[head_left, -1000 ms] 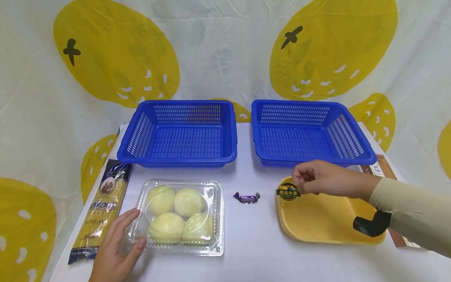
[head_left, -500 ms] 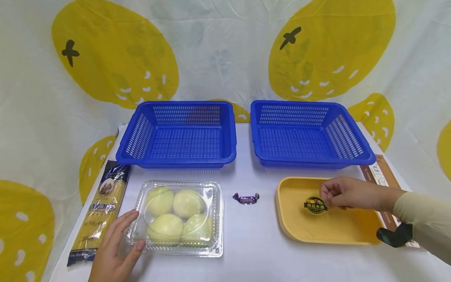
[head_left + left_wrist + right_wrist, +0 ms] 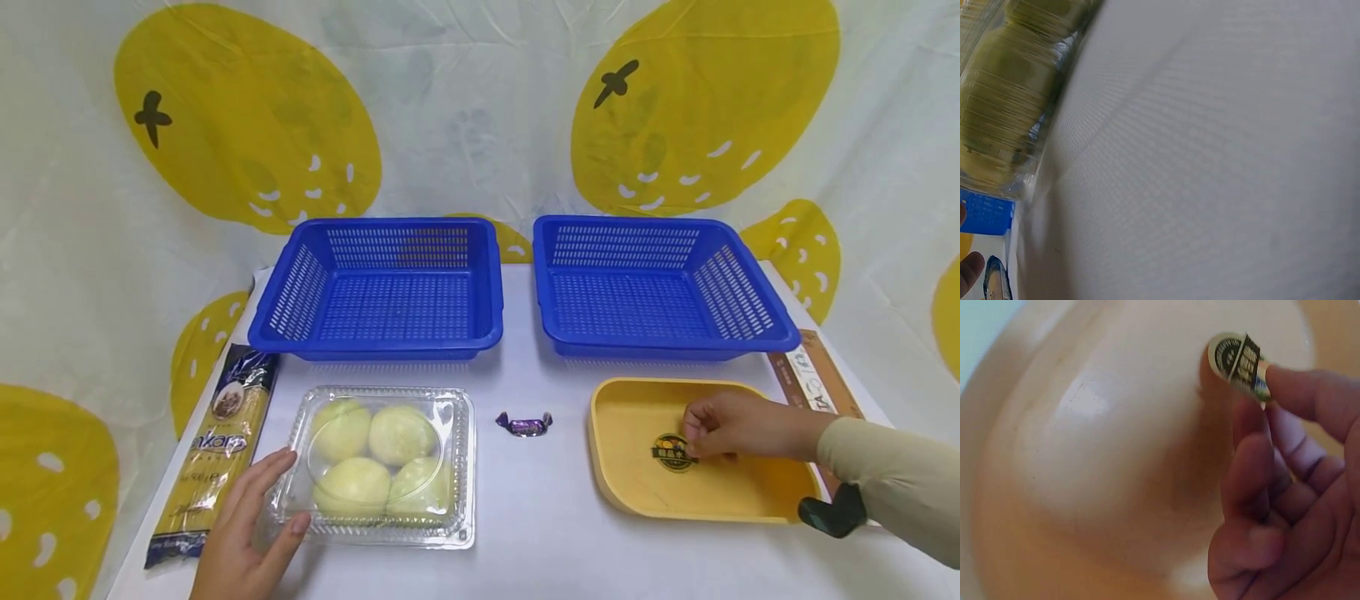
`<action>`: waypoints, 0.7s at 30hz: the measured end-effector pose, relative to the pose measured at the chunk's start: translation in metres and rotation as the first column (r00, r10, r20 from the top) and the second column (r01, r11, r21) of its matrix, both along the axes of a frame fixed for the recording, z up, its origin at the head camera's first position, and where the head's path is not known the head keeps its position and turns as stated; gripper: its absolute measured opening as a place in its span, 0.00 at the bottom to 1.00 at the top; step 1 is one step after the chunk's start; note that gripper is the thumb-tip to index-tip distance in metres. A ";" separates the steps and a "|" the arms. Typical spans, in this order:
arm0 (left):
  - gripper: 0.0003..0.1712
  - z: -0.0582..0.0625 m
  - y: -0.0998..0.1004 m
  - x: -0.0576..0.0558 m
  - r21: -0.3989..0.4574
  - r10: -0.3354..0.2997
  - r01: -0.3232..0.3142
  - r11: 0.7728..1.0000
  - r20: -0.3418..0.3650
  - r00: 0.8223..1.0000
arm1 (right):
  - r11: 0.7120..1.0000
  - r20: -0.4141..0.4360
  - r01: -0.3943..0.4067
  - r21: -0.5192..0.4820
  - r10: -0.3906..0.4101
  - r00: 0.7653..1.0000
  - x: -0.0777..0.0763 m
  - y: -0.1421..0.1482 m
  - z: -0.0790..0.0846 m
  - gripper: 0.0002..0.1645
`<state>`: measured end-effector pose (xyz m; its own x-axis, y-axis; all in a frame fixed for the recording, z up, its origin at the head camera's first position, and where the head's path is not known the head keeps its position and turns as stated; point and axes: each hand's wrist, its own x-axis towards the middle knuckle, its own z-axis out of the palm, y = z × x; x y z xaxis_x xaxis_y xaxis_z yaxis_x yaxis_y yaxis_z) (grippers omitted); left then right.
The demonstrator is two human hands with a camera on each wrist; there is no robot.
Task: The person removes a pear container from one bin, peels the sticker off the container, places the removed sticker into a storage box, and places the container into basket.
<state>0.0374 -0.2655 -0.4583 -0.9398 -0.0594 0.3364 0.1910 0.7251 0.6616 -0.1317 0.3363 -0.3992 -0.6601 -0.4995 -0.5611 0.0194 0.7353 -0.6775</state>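
You pinch the round black-and-gold label in your right hand, over the yellow tray, 4 o'clock in the head view. At 7 o'clock, beside your left hand, the closed clear clamshell of four pale-green fruits lies flat.

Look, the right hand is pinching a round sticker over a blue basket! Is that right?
Not quite: the right hand is pinching the round sticker, but over the yellow tray. The head view shows it.
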 end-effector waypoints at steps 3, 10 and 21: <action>0.43 -0.001 0.000 0.001 0.001 0.004 -0.004 1.000 0.004 1.000 | 0.998 -0.090 -0.009 0.069 0.016 0.996 0.001 -0.003 -0.001 0.09; 0.43 -0.001 0.001 0.002 -0.001 0.006 -0.006 1.000 0.014 1.000 | 0.962 -0.351 -0.048 0.270 0.144 0.925 0.000 -0.008 -0.011 0.16; 0.43 0.003 0.000 0.000 -0.022 -0.005 0.005 1.000 0.011 1.000 | 0.913 -0.442 -0.052 0.405 0.245 0.863 0.001 -0.014 -0.015 0.19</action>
<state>0.0372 -0.2650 -0.4558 -0.9437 -0.0473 0.3275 0.1876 0.7387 0.6473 -0.1305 0.3226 -0.4141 -0.8256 -0.4346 -0.3600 -0.3617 0.8971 -0.2536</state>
